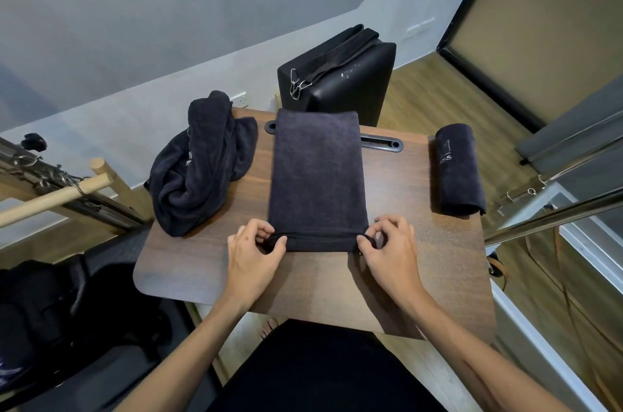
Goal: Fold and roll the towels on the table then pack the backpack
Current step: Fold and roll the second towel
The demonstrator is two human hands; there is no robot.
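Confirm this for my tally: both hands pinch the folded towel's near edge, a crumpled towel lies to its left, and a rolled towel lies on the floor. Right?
Not quite. The head view shows the rolled towel lying on the table, right of the folded towel. Left hand, right hand and crumpled towel are as stated.

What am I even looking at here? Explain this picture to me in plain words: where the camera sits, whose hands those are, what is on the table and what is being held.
There is no machine here. A person wears one wide-angle camera on the head, so you look down along their own arms, and straight lines bend at the picture's edges.

The left hand and the right hand each pinch a near corner of the folded towel, a dark one lying flat in the middle of the wooden table. Its near edge is just turned over, which looks like the start of a roll.

At the table's left lies a crumpled pile of dark towels, not yet folded. At the right lies a rolled towel that looks finished. Behind the table stands a black padded box with a strap on top.
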